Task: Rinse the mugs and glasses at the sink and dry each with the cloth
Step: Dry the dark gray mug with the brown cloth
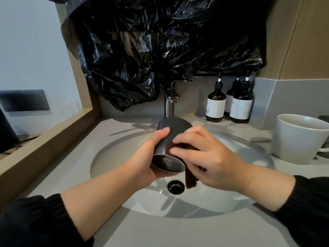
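Dark-glazed mug (pixel 173 138) tilted on its side over the sink (pixel 114 154), base toward the camera, gripped around its body by the left hand (pixel 147 157). Right hand (pixel 204 157) presses a dark brown cloth (pixel 190 179) against it. 1 white mug (pixel 299 138) stands on the counter, right of the basin.
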Motion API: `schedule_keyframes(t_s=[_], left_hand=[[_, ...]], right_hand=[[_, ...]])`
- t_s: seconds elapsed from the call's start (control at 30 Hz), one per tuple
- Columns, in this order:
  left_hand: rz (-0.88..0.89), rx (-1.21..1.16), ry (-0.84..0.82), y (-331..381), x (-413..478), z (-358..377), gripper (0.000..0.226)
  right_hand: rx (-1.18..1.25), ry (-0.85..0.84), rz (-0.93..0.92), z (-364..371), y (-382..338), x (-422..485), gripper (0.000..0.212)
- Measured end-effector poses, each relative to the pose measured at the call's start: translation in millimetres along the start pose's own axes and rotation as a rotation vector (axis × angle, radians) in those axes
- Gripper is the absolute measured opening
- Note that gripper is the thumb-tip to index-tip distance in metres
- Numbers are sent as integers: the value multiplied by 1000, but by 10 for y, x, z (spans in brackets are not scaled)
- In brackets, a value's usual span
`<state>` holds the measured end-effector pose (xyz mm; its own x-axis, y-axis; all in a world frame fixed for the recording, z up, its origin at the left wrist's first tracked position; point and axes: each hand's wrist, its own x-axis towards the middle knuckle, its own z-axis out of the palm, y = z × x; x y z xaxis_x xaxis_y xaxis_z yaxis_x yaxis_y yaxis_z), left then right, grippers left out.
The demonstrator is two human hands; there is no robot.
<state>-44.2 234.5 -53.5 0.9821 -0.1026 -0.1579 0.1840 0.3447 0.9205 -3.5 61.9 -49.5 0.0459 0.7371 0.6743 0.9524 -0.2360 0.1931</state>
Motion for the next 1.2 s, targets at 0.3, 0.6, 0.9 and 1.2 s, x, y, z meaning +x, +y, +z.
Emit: schedule_keyframes(t_s=[0.3, 0.6, 0.9, 1.2], left_hand=[[23, -157, 38, 46, -20, -12, 53], [54, -181, -1, 86, -19, 25, 57], [-99, -28, -112, 60, -54, 31, 51], [-279, 170, -139, 62, -37, 8, 63]], right_hand=[[27, 4, 15, -20, -12, -20, 25], [162, 231, 779, -177, 471, -48, 27], [695, -218, 804, -431, 404, 47, 8], [723, -272, 832, -433, 358, 67, 37]])
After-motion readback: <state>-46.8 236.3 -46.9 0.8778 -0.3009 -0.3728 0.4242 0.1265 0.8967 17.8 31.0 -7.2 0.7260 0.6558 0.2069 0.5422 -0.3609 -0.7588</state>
